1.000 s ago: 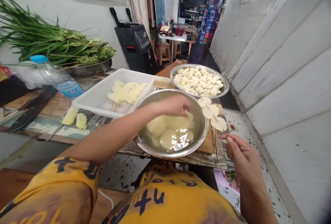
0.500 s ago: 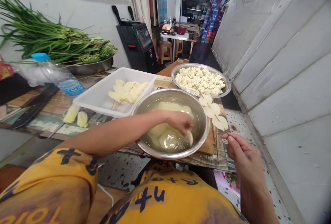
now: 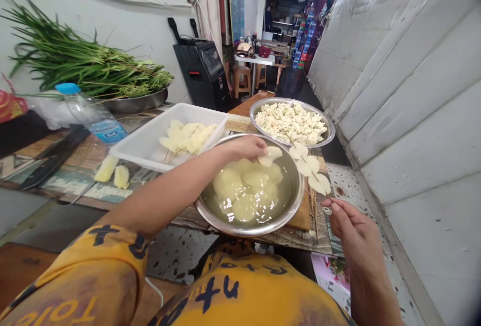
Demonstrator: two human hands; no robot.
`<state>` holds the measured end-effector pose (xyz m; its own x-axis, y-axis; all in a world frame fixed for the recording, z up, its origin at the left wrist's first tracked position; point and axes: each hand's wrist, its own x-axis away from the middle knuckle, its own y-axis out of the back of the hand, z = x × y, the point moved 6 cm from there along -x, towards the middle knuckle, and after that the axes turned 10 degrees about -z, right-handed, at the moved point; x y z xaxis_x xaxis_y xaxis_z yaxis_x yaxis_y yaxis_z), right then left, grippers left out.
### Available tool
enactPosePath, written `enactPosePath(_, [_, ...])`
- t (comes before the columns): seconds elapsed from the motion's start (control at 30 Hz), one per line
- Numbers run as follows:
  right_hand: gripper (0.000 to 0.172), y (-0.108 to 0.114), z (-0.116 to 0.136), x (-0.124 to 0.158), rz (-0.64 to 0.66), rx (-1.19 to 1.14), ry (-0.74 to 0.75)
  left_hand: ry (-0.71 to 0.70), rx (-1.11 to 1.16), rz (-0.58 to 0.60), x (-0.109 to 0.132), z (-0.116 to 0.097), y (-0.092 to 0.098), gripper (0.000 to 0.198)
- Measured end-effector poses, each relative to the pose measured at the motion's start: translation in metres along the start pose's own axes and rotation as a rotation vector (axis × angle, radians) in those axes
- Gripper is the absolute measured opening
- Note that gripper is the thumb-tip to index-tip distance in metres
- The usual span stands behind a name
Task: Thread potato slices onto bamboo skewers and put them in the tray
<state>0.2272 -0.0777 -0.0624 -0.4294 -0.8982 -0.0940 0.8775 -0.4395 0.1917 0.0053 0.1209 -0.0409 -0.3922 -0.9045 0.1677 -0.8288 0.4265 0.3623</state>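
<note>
The left hand [image 3: 246, 146] pinches one pale slice [image 3: 272, 156] by its near edge, thumb and fingers closed on it, and holds it above the far part of the basin [image 3: 244, 228]. The right hand [image 3: 353, 223] grips a skewer [image 3: 329, 197] near its lower end between thumb and forefinger. At least three threaded slices [image 3: 308, 165] sit along that skewer, which leans up and away to the left, its upper end pointing past the basin's right rim towards the cauliflower [image 3: 289, 123].

The step in hand looks to be threading: the left hand brings the slice, the right keeps the skewer steady. The slice is clear of the water and near the skewer's tip, but not touching it. To add it, the left hand would need to come right, line the slice up with the tip and press it through without splitting it, fingers kept off the point; the right would need to hold firm below the lowest slice.

More slices lie in the basin's water, below the left hand. Loose skewers [image 3: 313, 210] lie on the tabletop [image 3: 285, 238] between the basin and the right hand. Beyond the left forearm, the tub [image 3: 131, 153] holds more slices with sticks showing, probably ones already threaded.
</note>
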Motion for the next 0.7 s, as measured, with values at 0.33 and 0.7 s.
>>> enactPosePath(0.33, [0.03,0.001,0.001,0.004,-0.004,0.002,-0.003,-0.035,-0.036,-0.017,0.002,-0.004,0.002,0.019])
enactPosePath(0.7, [0.028,0.001,0.0,0.004,-0.001,-0.028,0.003,-0.158,-0.205,0.566,0.028,0.004,-0.052,0.028])
